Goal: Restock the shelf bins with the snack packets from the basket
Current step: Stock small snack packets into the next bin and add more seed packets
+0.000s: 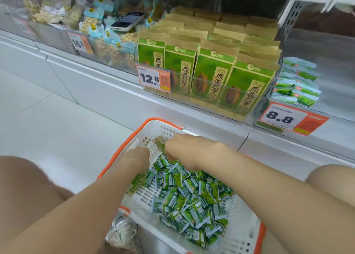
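A person crouched at a shop shelf [107, 92] reaches with both hands into a white, orange-rimmed basket [167, 131] set on the floor in front of it, where a loose heap of small green snack packets [192, 196] fills the middle and far end. The left hand [138, 157] dips into the far corner with its fingers hidden among the packets, and the right hand [184, 148] arches over the heap beside it, fingers bent down. Motion blur and the pile itself make it impossible to tell whether either hand already holds anything. Matching green packets lie stacked in the clear bin [297, 81] at right, above the 8.8 price tag [284, 117], next to upright bags of sunflower seeds [207, 75]. The packets look light, soft and slick-wrapped, likely to slide off each other, so a cupped two-handed scoop from under the heap seems safer than pinching at single crimped ends.
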Demonstrator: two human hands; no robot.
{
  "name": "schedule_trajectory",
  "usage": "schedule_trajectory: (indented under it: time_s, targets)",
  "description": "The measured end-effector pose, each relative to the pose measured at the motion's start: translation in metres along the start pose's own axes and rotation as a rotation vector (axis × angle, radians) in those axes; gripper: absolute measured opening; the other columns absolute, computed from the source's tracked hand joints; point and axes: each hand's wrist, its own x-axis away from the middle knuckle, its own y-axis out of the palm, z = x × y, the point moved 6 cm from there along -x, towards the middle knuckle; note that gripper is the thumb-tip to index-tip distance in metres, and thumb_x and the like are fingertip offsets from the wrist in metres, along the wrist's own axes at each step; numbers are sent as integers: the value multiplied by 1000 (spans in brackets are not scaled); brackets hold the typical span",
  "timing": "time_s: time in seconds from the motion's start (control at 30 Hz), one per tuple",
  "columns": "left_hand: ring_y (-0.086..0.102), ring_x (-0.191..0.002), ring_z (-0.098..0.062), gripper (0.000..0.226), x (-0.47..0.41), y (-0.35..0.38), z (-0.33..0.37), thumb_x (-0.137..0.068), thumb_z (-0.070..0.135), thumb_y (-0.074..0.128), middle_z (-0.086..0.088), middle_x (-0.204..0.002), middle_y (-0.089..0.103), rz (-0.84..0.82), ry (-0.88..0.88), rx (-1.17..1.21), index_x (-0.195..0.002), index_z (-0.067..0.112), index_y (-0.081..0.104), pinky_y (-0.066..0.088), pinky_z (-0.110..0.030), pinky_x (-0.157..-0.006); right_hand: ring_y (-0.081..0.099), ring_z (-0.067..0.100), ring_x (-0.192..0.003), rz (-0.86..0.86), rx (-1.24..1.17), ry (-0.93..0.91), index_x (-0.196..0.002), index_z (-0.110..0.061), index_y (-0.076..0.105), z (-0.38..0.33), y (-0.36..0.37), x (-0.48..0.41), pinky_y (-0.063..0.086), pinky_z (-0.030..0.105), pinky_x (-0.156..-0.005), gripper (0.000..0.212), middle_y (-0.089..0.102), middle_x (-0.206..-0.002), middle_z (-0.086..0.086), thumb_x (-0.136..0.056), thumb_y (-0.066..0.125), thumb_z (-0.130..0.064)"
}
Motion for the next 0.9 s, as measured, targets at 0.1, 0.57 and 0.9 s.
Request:
schedule_trajectory:
  time_s: [0.1, 0.57, 0.9]
  targets:
    - [70, -102, -26, 24, -8, 51, -23, -97, 5, 56, -9, -110, 67, -11, -123, 46, -118, 7, 67, 60, -34, -84, 41, 25, -60, -9, 38, -43, -95, -8, 57, -2, 12, -15, 30, 31, -49, 29, 30, -75, 3, -85, 52, 19]
    - [64, -72, -22, 17, -34, 108, -34, -91, 0, 70, -6, -83, 63, 75, -233, 182, -108, 2, 68, 51, -31, -60, 44, 19, -57, -87, 50, -24, -75, -15, 40, 4, 39, -49, 36, 32, -47, 32, 44, -76, 5, -90, 57, 8]
    - [65, -67, -27, 21, -16, 33, -9, -89, 20, 61, -9, -69, 66, 274, -140, 729, -70, 13, 59, 48, -31, -56, 43, 26, -60, -83, -310, 142, -80, -7, 51, 26, 34, -28, 34, 32, -51, 16, 45, -68, 7, -95, 45, -2]
